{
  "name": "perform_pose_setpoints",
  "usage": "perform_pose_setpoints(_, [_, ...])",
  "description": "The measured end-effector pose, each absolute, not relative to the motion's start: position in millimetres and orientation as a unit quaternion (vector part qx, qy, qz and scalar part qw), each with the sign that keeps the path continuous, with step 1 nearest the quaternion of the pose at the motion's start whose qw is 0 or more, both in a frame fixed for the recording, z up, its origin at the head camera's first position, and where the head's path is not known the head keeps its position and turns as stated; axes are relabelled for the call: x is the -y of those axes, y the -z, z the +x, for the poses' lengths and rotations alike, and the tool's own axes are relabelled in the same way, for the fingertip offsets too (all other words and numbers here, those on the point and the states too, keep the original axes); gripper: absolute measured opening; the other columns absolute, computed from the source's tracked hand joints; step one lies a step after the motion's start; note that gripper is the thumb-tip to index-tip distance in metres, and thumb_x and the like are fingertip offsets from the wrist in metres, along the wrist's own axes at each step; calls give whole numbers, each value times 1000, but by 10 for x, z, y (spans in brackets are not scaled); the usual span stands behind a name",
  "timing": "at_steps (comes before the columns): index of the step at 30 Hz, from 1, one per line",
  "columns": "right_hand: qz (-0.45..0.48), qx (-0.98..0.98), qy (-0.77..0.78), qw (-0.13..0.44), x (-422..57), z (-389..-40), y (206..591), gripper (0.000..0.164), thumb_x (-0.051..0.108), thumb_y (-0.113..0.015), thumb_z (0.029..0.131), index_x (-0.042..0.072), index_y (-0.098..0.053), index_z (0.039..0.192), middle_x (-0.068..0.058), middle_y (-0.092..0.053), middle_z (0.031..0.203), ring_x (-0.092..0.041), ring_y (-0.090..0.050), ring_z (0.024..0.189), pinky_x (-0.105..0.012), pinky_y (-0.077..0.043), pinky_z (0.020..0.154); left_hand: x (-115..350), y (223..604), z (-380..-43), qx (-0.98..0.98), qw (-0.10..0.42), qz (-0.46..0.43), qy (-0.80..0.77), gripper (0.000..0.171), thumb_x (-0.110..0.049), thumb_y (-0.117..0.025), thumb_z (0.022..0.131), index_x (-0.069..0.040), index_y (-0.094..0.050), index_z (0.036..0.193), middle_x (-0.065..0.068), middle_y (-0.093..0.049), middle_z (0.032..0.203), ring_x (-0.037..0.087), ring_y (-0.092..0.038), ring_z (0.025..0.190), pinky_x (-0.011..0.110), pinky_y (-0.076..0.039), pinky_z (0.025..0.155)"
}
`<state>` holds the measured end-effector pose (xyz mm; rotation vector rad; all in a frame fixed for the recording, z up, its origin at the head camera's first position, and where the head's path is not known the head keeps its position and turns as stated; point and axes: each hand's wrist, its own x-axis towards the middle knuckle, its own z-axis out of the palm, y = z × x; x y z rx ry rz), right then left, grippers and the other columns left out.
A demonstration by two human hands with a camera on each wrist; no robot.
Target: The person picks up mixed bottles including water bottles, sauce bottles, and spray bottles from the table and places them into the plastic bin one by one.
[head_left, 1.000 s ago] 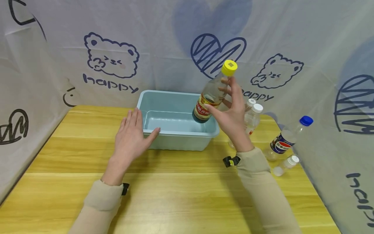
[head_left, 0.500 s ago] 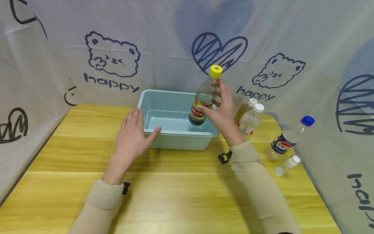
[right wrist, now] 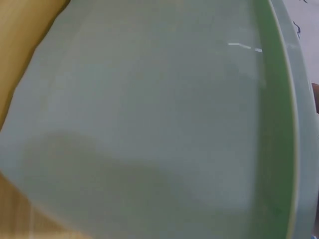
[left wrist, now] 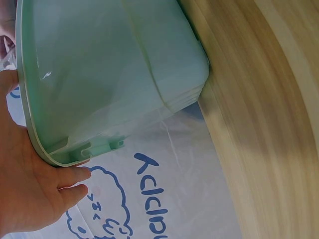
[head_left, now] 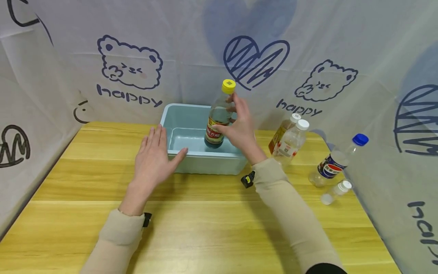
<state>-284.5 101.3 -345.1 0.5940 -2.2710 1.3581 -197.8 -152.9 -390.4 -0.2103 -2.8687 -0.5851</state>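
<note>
A pale blue plastic bin (head_left: 208, 165) stands on the table near the back cloth. My left hand (head_left: 152, 160) rests on its left front corner, fingers straight along the left side and thumb along the front rim. The left wrist view shows this hand (left wrist: 30, 184) against the bin's rim. My right hand (head_left: 243, 131) grips a yellow-capped bottle (head_left: 213, 137) with a red and yellow label and dark liquid low inside. The bottle is nearly upright, its base inside the bin, below rim level. The bin's outer wall (right wrist: 149, 109) fills most of the right wrist view.
Right of the bin stand an amber bottle (head_left: 280, 134) and a clear bottle (head_left: 291, 144), both white-capped. Farther right are a blue-capped Pepsi bottle (head_left: 330, 166) and a small white-capped bottle (head_left: 335, 193). A printed cloth (head_left: 191, 76) hangs behind the wooden table (head_left: 212, 224).
My right hand has moved left with the yellow-capped bottle, from the bin's right end toward its middle, and the bottle has become more upright. The left hand stays at the corner.
</note>
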Motion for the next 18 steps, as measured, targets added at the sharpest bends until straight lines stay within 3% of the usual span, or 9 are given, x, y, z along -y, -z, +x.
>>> perform_pose_setpoints(6, [216, 834, -469, 194, -774, -2864, 3436, 103, 2, -97, 70, 5, -40, 156, -13, -50, 141, -30, -61, 119, -37, -61, 88, 1538, 3895, -1984, 972, 103, -72, 197, 108, -76, -40, 99, 9, -16, 162, 26, -12, 171, 42, -8, 159, 56, -9, 129])
perform_pose_setpoints(12, [224, 851, -443, 171, -539, -2895, 3437, 104, 3, -97, 69, 3, -38, 156, -15, -50, 142, -30, -61, 117, -35, -56, 97, 1541, 3895, -1988, 972, 106, -72, 195, 107, -74, -42, 99, 10, -18, 161, 27, -14, 170, 43, -10, 159, 58, -11, 128])
perform_pose_setpoints(18, [214, 862, -436, 146, -345, -2926, 3438, 104, 4, -97, 69, 4, -38, 154, -13, -49, 140, -28, -61, 117, -33, -56, 97, 1540, 3899, -1988, 973, 104, -74, 193, 106, -73, -42, 100, 10, -18, 161, 27, -14, 170, 43, -10, 159, 58, -11, 128])
